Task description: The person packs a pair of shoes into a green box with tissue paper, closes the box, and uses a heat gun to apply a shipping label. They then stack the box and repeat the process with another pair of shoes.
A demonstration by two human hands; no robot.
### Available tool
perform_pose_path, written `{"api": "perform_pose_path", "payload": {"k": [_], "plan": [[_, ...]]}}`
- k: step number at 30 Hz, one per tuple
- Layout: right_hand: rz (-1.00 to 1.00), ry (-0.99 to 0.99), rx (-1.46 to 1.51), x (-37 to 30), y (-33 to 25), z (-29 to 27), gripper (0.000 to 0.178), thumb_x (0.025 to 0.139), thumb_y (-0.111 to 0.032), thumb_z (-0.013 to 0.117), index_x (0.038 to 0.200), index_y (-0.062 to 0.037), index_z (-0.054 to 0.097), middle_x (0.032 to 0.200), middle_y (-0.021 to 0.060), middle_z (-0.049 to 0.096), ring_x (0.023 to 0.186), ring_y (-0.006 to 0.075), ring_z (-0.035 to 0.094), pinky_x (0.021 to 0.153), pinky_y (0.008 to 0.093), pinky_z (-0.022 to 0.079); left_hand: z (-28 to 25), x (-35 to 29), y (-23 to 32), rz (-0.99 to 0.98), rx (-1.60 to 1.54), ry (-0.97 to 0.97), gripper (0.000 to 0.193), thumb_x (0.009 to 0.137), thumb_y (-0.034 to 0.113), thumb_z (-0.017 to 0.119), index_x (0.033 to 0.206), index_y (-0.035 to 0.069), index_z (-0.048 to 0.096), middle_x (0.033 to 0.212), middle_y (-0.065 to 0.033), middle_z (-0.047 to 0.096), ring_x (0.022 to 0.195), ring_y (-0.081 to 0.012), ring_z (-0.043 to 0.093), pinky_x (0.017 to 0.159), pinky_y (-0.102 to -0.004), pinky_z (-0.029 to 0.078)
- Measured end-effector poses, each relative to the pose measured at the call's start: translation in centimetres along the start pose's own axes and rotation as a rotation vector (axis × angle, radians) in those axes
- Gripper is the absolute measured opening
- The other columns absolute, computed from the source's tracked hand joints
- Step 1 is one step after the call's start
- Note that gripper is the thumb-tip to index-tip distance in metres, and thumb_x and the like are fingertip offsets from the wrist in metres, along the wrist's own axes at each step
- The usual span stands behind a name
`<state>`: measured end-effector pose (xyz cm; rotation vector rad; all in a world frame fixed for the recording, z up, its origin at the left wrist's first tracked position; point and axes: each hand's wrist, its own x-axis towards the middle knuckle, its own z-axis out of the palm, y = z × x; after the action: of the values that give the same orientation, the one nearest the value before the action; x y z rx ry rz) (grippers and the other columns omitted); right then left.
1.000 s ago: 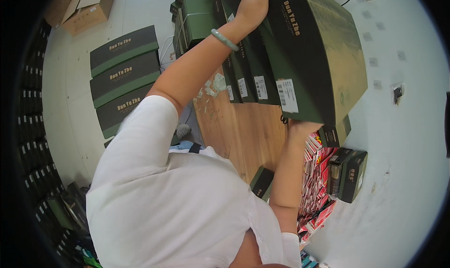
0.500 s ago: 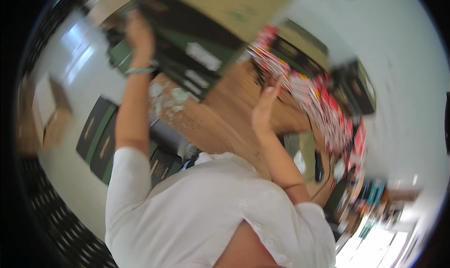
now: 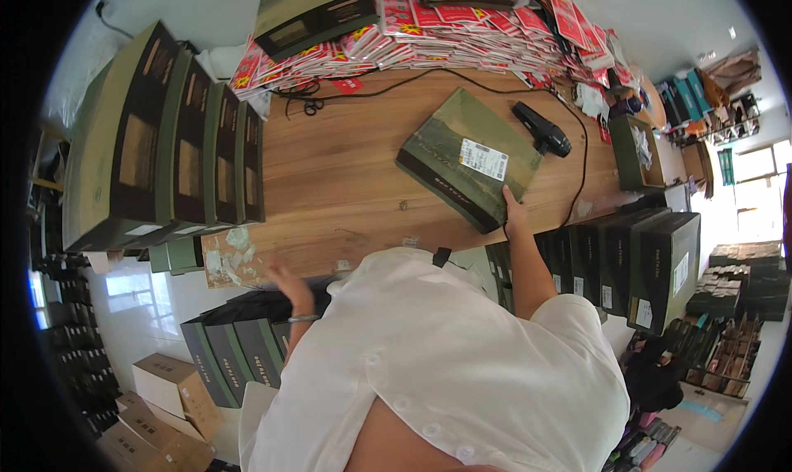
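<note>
A flat green cardboard box (image 3: 462,134) with a dark side and a white label lies at a slant on the wooden table. My right hand (image 3: 516,213) grips its near right corner, the thumb on top and the other fingers mostly hidden. My left hand (image 3: 289,284), a little blurred, is at the table's near left edge with its fingers stretched out and nothing in them. Just beyond the box's right end is a black hair dryer (image 3: 542,130).
Stacked green boxes (image 3: 157,142) stand on the table's left. Red and white printed packets (image 3: 445,43) pile along the back, with a green box (image 3: 318,14) on top. A black cable (image 3: 584,167) curves down the right. More boxes (image 3: 610,257) stand below the right edge.
The view has swung round. My left hand has left a large green box at the upper left and dropped toward the near edge. My right hand, earlier empty, now grips the flat green box.
</note>
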<state>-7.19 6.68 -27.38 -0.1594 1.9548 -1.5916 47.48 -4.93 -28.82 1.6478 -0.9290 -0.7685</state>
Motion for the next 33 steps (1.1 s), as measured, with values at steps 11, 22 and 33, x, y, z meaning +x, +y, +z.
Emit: {"api": "perform_pose_path", "payload": {"k": [11,22,33], "plan": [[0.365,-0.371,0.41,-2.1,-0.6,-3.4,0.057,0.088,-0.038,0.073,0.133,-0.009,0.054,0.125,0.0086,0.062,0.111,0.0254,0.062,0.093,0.0422,0.051,8.2,-10.9,0.6,-0.103,-0.017,-0.727,0.026,0.1,0.011,0.047,0.123,-0.002,0.052,0.113,-0.0145,0.062,0.101,-0.0202,0.061,0.087,-0.0314,0.051],[0.379,-0.35,0.552,-18.0,-2.0,-11.6,0.068,0.09,-0.04,0.068,0.142,-0.004,0.042,0.136,0.01,0.055,0.122,0.0231,0.055,0.1,0.0374,0.046,12.1,-12.3,1.6,-0.35,0.419,-1.326,0.033,0.097,0.017,0.052,0.127,0.001,0.053,0.113,-0.0151,0.064,0.09,-0.0213,0.064,0.079,-0.0329,0.052],[0.417,0.355,0.463,-44.6,10.6,-25.5,0.085,0.081,-0.047,0.074,0.15,-0.0181,0.033,0.137,0.0098,0.052,0.126,0.0268,0.05,0.1,0.0496,0.041,15.5,-17.5,-3.0,0.392,0.932,-2.416,0.041,0.099,0.023,0.052,0.133,0.0,0.049,0.122,-0.0175,0.062,0.114,-0.0278,0.061,0.09,-0.0376,0.052]]}}
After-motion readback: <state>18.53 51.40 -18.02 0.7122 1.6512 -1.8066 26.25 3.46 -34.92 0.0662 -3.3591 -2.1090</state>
